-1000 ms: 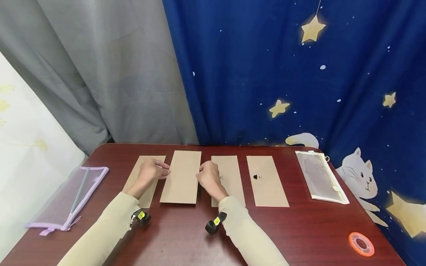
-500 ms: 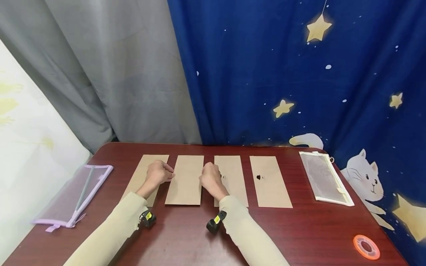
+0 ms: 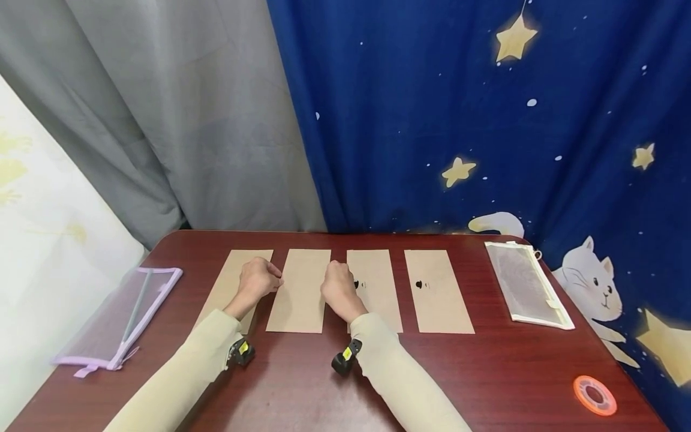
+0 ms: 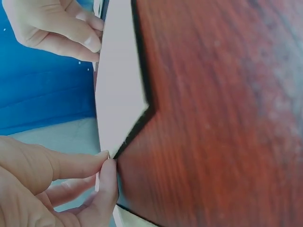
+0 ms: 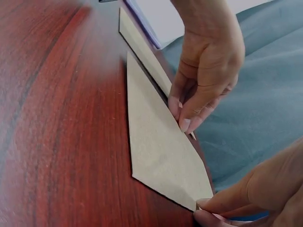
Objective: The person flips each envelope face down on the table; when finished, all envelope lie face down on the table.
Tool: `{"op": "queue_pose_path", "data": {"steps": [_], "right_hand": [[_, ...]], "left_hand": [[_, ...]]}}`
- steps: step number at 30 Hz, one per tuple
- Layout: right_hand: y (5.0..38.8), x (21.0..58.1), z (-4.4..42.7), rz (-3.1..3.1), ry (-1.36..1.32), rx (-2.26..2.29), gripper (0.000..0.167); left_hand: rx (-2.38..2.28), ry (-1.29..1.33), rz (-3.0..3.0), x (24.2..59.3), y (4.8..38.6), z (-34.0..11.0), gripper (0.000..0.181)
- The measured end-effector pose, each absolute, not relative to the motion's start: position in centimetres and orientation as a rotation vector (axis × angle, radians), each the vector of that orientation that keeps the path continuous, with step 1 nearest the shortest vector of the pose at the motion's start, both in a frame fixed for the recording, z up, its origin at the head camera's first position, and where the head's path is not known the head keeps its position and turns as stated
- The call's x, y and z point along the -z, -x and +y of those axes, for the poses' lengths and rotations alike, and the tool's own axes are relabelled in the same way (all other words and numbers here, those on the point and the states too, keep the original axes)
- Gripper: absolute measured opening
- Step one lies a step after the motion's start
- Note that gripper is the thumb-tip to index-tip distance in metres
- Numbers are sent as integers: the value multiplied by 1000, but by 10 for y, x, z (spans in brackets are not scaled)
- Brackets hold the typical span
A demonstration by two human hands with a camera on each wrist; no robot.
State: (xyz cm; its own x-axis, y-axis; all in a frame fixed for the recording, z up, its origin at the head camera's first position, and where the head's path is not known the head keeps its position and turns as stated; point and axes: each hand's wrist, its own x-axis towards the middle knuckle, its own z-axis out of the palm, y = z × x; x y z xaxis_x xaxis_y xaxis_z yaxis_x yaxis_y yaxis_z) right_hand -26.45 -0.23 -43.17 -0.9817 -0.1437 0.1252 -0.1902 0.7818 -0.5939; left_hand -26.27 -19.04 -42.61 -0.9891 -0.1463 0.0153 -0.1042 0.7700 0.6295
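Observation:
My left hand (image 3: 258, 277) pinches the left edge of a plain kraft-brown paper rectangle (image 3: 299, 291), second from the left in a row on the table. At its opposite edge, my right hand (image 3: 340, 285) pinches with thumb and fingertip, as the right wrist view shows up close at that hand (image 5: 265, 194). The rectangle lies flat or nearly so. Partly under my left forearm is another brown rectangle (image 3: 237, 270). To the right lie two more brown rectangles (image 3: 375, 270) (image 3: 439, 300), each with a small black hat print; my right hand partly covers the nearer one.
A lilac mesh zip pouch (image 3: 116, 318) with a thin stick inside lies at the left of the dark red table (image 3: 291, 384). A cream mesh zip pouch (image 3: 526, 285) lies at the right. Nearer, an orange ring-shaped spool (image 3: 595, 395) rests by the right edge. Curtains hang behind.
Both hands have lowered the second brown rectangle from a slightly raised position to the table, straightening it in line with the others. The fingers stay at its edges.

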Motion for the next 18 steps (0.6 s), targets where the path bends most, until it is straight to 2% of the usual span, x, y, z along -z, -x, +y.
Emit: {"op": "queue_pose_path", "data": {"steps": [4,7,10,15,18], "right_hand": [[265,432,-5,-2902,-258,-900,21],[265,431,-5,-2906,-258,-888,18],[264,428,-3,-2905,-261,-925,22],[260,422,13,-2875,-213,-1163,47],[260,415,32,-2816,-231,-1238,36]], "left_hand": [[965,-192,-2913,424,264,-189,7],[908,-161,-2917,422,264,-188,7],[877,-125,-2906,421,264,-187,5],[882,-95,-2881,421,262,-188,9],[899,-118,-2855,420,260,-188,18]]}}
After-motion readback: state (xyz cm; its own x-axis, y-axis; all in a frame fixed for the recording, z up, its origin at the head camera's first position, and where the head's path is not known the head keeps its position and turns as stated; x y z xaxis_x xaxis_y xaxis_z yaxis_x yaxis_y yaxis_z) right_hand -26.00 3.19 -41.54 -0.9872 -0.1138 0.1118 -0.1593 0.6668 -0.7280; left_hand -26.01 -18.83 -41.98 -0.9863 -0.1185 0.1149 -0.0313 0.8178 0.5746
